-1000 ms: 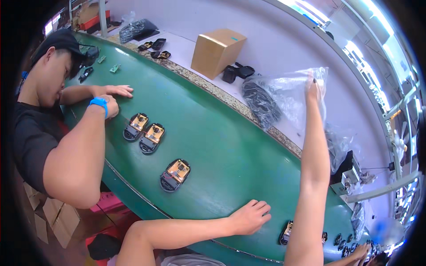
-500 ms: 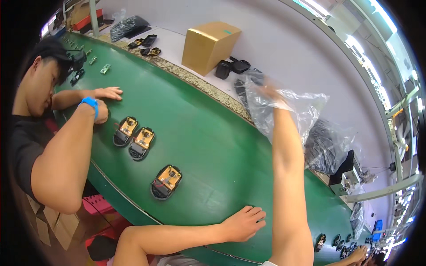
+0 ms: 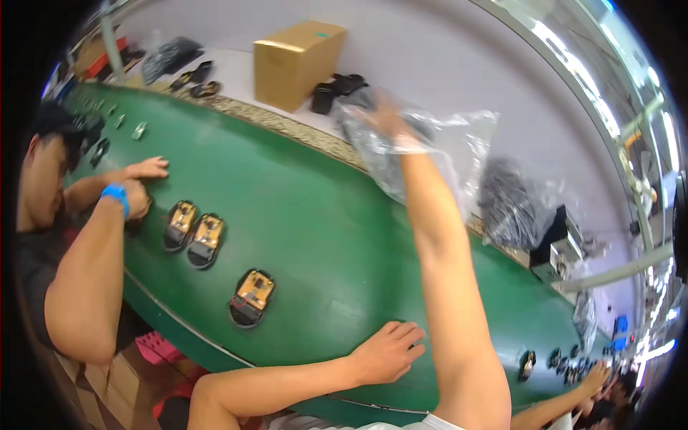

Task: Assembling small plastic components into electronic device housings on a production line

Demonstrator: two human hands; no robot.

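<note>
My left hand [image 3: 390, 352] lies palm down on the green table [image 3: 315, 272], fingers loosely bent and somewhat apart, with nothing seen in it. My right arm stretches away to the table's far side, and my right hand [image 3: 387, 120] is inside a clear plastic bag [image 3: 459, 154]. Motion blurs its fingers, and the film partly covers them; dark pieces lie in the bag around it. To the left of my left hand sits an opened black oval device [image 3: 252, 297] with a tan circuit board. Farther left, two similar devices [image 3: 206, 240] [image 3: 180, 225] stand side by side.
A cardboard box [image 3: 287, 68] and black parts [image 3: 333, 92] occupy the ledge behind the table. A filled plastic bag [image 3: 509, 204] is at right. On the left a co-worker with a blue wristband [image 3: 115, 195] leans over the table. Another person's hand [image 3: 596, 376] works at far right.
My view has shifted, so most things sit farther left in the picture. My right hand still reaches into the bag, and my left hand stays on the table.
</note>
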